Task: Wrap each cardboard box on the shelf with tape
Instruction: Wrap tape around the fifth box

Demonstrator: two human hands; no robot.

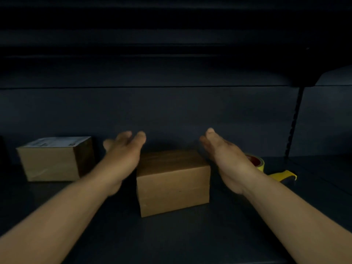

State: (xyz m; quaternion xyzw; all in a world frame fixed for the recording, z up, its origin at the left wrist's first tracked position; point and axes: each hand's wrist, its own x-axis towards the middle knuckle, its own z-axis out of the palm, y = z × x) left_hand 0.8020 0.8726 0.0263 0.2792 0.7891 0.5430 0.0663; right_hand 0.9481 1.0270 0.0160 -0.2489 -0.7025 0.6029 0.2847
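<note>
A plain brown cardboard box (172,182) sits in the middle of the dark shelf (171,239). My left hand (123,155) is stretched out flat along its left side, fingers straight. My right hand (226,159) is stretched out flat along its right side, also holding nothing. Whether the palms touch the box I cannot tell. A second cardboard box (55,159) with a white label on top stands at the left. A roll of yellow tape (260,163) with a red core lies behind my right hand, its loose end (283,175) trailing to the right.
The shelf's dark back wall (171,115) rises just behind the boxes. A perforated upright (294,121) stands at the right. Another shelf overhangs above.
</note>
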